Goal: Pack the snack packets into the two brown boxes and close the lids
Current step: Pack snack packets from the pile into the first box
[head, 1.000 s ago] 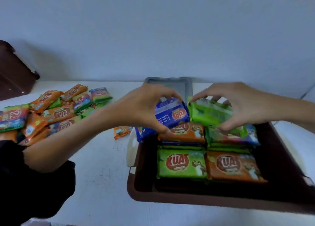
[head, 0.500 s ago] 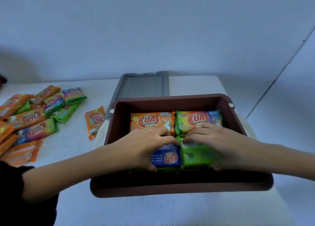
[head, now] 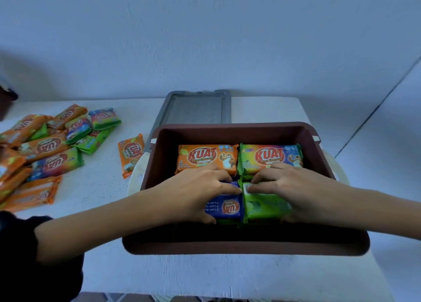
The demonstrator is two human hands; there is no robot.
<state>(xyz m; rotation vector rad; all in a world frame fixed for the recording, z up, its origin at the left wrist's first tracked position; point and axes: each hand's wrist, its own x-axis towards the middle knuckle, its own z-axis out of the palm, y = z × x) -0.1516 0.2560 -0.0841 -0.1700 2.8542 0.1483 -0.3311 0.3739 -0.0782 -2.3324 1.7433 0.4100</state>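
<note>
An open brown box (head: 246,247) stands on the white table in front of me. At its far side an orange packet (head: 205,158) and a green-and-rainbow packet (head: 268,157) lie side by side. My left hand (head: 196,194) holds a blue packet (head: 227,208) at the near left, fingers over its far edge and thumb at its near edge. My right hand (head: 293,188) holds a green packet (head: 264,207) beside it in the same way. Both packets rest on packets below. A grey lid (head: 196,110) lies flat behind the box.
A pile of several loose packets (head: 45,147) covers the table's left side, and one orange packet (head: 131,153) lies alone near the box's left white handle (head: 135,178). A dark brown object (head: 6,101) shows at the far left edge. The wall is close behind.
Both hands carried the blue and green packets from above the box down onto the near row. Since half a second ago they have hardly moved.
</note>
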